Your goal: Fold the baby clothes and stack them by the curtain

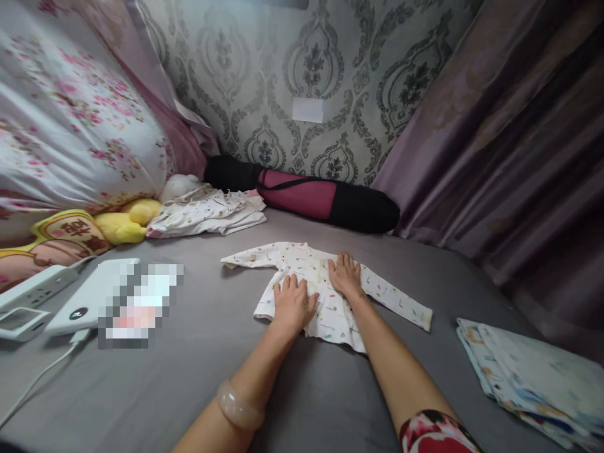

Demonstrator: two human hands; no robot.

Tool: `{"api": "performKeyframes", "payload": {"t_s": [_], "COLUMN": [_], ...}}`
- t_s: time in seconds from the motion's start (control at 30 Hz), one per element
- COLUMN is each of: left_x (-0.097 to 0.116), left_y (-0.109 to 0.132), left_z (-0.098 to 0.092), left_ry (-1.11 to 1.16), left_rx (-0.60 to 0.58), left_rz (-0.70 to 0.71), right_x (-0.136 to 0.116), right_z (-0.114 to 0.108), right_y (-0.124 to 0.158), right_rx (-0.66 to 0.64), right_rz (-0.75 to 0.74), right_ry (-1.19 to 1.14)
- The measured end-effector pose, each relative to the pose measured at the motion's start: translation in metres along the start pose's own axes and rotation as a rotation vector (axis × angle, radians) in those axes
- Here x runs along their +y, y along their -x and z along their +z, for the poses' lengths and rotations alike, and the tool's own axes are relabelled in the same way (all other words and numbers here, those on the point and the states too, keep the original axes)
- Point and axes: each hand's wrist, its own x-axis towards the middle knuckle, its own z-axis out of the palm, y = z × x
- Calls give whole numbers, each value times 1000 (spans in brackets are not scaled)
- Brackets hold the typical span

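Here, laid flat: a small white long-sleeved fabric shirt with a scattered print

The shirt lies at the centre of the frame on a smooth grey fabric sheet, its sleeves spread to either side. The left hand rests palm down on its left half, the right hand higher up, near the sleeve at right. Each grip is released, fingers extended. A long black-and-maroon cylindrical bag lies against the wall at upper centre; a folded pale patterned cloth sits at lower right.
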Motion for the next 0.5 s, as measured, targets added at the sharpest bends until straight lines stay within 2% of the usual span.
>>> {"api": "performKeyframes", "payload": {"t_s": [0.13,0.23,0.37,0.43,0.5], "left_x": [-13,-32,-68,-89,-108], "left_y": [-15,-28,-41,-45,-49], "left_z": [-11,-21,-34,-38,-37], "left_ry": [263,461,580,621,702], "left_rx": [96,237,507,650,727], "left_rz": [-124,-265,-488,-647,-805], "right_x": [-10,-36,-80,-95,-102], "right_z": [-12,-18,-10,-5,-2], "right_y": [6,24,48,48,39], "right_rx": [-26,16,-219,-265,-264], "right_rz": [3,-154,-442,-473,-443], "right_ry": [1,3,-93,-110,-110]}}
